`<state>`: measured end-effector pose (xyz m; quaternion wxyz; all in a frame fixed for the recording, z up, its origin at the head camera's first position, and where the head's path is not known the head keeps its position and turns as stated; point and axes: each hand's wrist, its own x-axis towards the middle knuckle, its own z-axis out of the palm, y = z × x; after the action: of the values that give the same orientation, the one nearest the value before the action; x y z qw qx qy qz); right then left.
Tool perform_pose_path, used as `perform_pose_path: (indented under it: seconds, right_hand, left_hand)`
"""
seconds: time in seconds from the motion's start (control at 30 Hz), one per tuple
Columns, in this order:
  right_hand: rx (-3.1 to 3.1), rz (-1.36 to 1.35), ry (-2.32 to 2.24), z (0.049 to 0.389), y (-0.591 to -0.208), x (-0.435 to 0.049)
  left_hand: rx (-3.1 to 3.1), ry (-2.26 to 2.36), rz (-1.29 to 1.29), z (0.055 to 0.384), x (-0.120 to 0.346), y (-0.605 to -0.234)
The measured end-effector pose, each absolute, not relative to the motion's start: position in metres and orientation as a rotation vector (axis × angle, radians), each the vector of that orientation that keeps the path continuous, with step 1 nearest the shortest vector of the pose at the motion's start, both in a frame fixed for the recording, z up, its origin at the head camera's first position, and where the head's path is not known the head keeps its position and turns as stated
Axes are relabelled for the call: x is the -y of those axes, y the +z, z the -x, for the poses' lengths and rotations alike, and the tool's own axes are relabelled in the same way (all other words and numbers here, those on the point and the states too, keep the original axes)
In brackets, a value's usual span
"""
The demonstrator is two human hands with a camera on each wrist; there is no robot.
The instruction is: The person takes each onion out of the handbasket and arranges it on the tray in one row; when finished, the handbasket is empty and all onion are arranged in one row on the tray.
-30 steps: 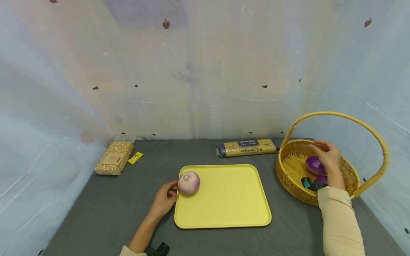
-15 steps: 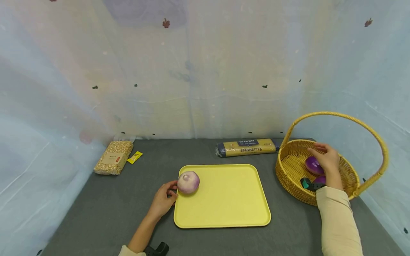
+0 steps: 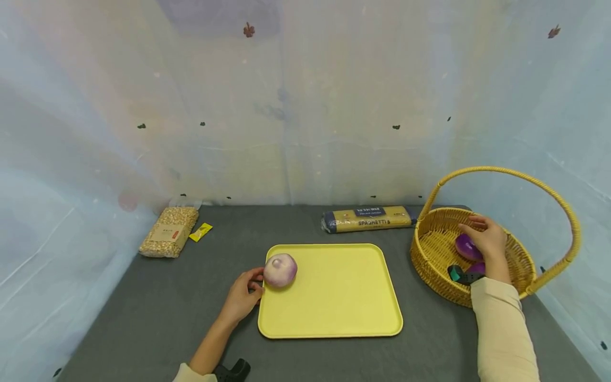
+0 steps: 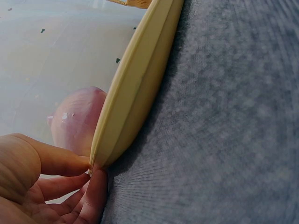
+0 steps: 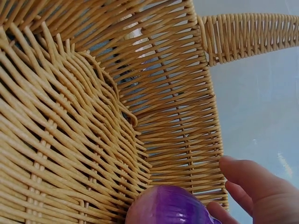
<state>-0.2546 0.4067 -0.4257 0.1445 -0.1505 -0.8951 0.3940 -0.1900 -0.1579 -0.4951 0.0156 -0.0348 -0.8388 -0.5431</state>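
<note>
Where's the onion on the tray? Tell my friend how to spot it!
Find the yellow tray in the middle of the grey table. At its left edge, beside the left hand, sits a round onion. It's pale pinkish purple, while the purple things inside the basket look darker.

Pale, faintly creased sheeting (image 3: 334, 106) hangs behind and along both sides, scattered with small dark leaf marks (image 3: 249, 30), a hazy purple patch (image 3: 219, 18) high up and a round pinkish spot (image 3: 127, 201) at left; soft, diffuse light falls across a dark grey, finely textured tabletop (image 3: 191, 302)
</note>
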Motion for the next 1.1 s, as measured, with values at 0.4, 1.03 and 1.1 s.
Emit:
perform_pose_path:
  seconds: [0.4,1.03,1.1]
  right_hand:
    - [2.742,0.428,1.047,0.2566,-0.4195,-0.4110]
    - [2.909,0.332,0.968,0.2556,-0.4238,-0.4115]
    - [2.927,0.316,0.952,0.2557,-0.4235,-0.4123]
  left_hand:
    - [2.599,-1.724,0.090,0.1882,0.1561,-0.4953]
    - [2.608,-1.690,0.106,0.1889,0.1572,-0.4947]
    - [2.602,-1.697,0.109,0.1885,0.1573,-0.4940]
